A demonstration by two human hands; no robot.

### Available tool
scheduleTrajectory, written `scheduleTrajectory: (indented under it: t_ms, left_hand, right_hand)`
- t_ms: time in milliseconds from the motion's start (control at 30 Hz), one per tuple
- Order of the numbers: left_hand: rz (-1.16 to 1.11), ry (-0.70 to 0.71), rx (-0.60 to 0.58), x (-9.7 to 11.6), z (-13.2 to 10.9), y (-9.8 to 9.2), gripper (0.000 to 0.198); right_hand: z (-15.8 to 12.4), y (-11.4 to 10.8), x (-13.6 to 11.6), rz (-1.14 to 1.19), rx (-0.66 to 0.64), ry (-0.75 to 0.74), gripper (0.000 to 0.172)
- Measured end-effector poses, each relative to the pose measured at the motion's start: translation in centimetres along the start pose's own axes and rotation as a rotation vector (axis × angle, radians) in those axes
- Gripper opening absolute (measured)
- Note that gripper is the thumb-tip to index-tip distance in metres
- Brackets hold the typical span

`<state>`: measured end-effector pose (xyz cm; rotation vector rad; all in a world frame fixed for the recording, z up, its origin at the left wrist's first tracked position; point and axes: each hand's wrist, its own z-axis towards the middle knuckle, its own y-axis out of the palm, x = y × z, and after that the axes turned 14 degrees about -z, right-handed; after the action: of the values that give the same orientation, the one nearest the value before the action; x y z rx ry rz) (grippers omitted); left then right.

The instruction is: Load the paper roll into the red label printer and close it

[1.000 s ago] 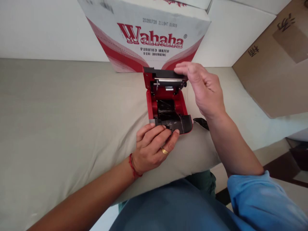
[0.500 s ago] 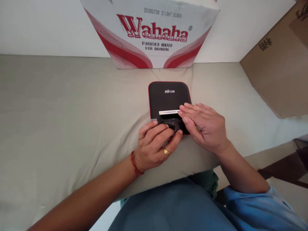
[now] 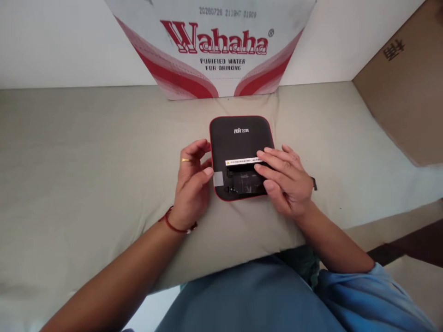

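**Left hand shifted to the printer's side; lid lying shut**

Moved since half a second ago: the left hand (image 3: 191, 184) is no longer lying on the near lip of the small printer (image 3: 241, 143) and is now sitting against its left edge. The lid, standing open a second ago, is lying closed as it was half a second ago.

Item 1, small printer: black top, red trim, rounded corners. It is lying flat on the beige cushion (image 3: 86, 161), in the middle of the view, directly in front of the person. A white label strip (image 3: 242, 162) is running across its top and a grey tab (image 3: 218, 178) is sticking out at its left edge.

Item 2, left hand: fingers are curling loosely and closing on nothing. The thumb tip is sitting just beside the grey tab. It is wearing a gold ring (image 3: 185, 160), with a red thread bracelet (image 3: 173, 226) at the wrist.

Item 3, right hand (image 3: 285, 182): fingers are lying flat and slightly spread, pressing down on the printer's near right part, with the fingertips touching the label strip. A blue sleeve (image 3: 363, 295) is covering the upper arm.

Item 4, surroundings: a white and red Wahaha carton (image 3: 214, 46) is standing on the cushion just behind the printer. A brown cardboard box (image 3: 408, 92) is leaning in at the far right, well apart from both hands.
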<state>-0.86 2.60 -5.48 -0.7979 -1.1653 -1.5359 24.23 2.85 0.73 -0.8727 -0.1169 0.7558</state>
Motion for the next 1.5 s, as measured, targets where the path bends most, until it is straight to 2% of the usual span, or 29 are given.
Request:
scheduleTrajectory:
  t_ms: [100, 267, 600, 733, 867, 933, 1000, 1100, 1167, 1200, 1267, 1333, 1400, 1500]
  left_hand:
    - [-0.167, -0.109, -0.09, -0.3, 0.7, -0.1, 0.068]
    - [-0.269, -0.115, -0.178, 0.2, 1.2, 0.2, 0.08]
    - [-0.418, -0.189, -0.204, -0.1, 1.6, 0.0, 0.098]
    - [-0.447, -0.201, -0.156, -0.1, 1.6, 0.3, 0.102]
    - [-0.45, -0.226, -0.136, -0.1, 1.3, 0.6, 0.093]
    - [-0.486, -0.24, -0.123, -0.1, 1.2, 0.8, 0.088]
    - [-0.54, -0.252, -0.062, -0.2, 1.2, 1.0, 0.082]
    - [-0.58, -0.236, 0.186, -0.6, 1.7, 1.2, 0.061]
    - [-0.552, -0.197, 0.372, -0.9, 2.0, 1.3, 0.041]
    - [-0.519, -0.179, 0.426, -0.9, 2.1, 1.4, 0.037]
    - [-0.426, -0.169, 0.423, -0.8, 2.1, 1.6, 0.047]
    - [-0.34, -0.187, 0.346, -0.5, 1.9, 1.8, 0.058]
    - [-0.311, -0.227, 0.304, -0.1, 1.7, 2.0, 0.064]
    - [-0.333, -0.285, 0.323, 0.2, 1.6, 2.1, 0.069]
  right_hand:
    - [-0.5, -0.5, -0.2, 0.006, 0.071, -0.032, 0.034]
    - [-0.6, -1.1, -0.7, 0.04, 0.125, -0.134, 0.029]
    - [-0.3, -1.0, -0.6, 0.061, 0.096, -0.135, 0.024]
    - [0.0, -1.1, -0.7, 0.087, 0.091, -0.152, 0.024]
    - [0.9, -1.8, -1.1, 0.068, 0.047, -0.182, 0.022]
    - [1.9, -2.5, -1.3, 0.059, -0.014, -0.129, 0.023]
    - [3.3, -3.2, -1.2, 0.063, -0.109, 0.005, 0.024]
    - [6.2, -3.5, -0.7, 0.033, -0.372, 0.136, 0.024]
    - [8.4, -3.1, -0.6, -0.091, -0.591, 0.123, 0.027]
    - [9.4, -2.8, -0.6, -0.192, -0.694, 0.11, 0.03]
    - [11.3, -1.9, -1.0, -0.416, -0.865, 0.082, 0.036]
    - [12.7, -1.0, -1.6, -0.578, -0.996, 0.024, 0.039]
    - [13.6, -0.1, -2.2, -0.646, -1.068, -0.044, 0.038]
    - [14.1, 0.9, -2.4, -0.664, -1.088, -0.082, 0.031]
